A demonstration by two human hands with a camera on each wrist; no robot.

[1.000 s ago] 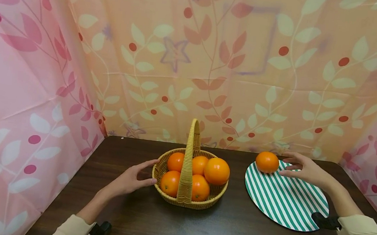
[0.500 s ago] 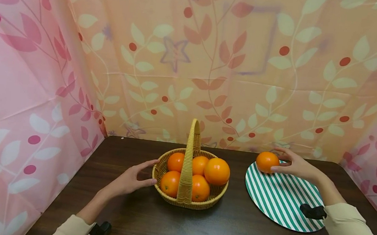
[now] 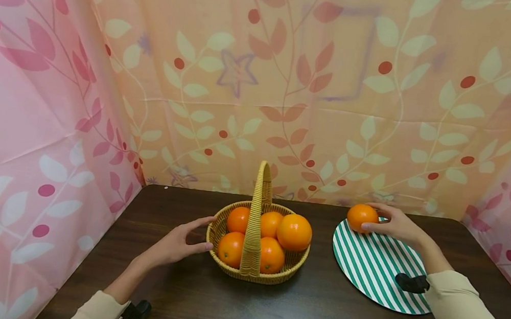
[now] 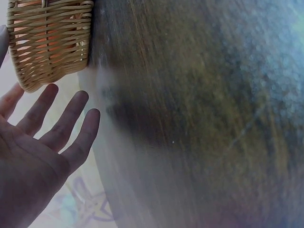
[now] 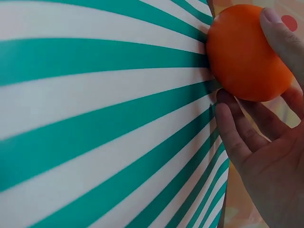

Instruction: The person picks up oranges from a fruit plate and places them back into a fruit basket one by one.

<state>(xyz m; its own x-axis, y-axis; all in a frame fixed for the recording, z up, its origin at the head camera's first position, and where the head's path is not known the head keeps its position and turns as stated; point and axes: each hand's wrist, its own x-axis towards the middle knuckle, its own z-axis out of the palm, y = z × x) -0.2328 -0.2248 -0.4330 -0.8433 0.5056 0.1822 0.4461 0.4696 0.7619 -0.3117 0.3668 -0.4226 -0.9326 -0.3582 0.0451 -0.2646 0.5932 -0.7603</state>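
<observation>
At the far edge of a green-and-white striped oval placemat, my right hand grips an orange. In the right wrist view its thumb lies on one side of the orange and the fingers curl round the other. My left hand is beside a wicker basket, fingers spread and fairly straight, fingertips right at its left rim. The left wrist view shows the spread fingers next to the woven wall of the basket. Several oranges lie in the basket, partly hidden by its tall handle.
Everything stands on a dark wooden table. A patterned cloth hangs behind the table's far edge, with pink cloth on the left side. The basket's handle arches up over the oranges.
My right hand has moved left to the orange on the placemat and closed round it; the orange has shifted up very slightly. The left hand and basket have stayed in place.
</observation>
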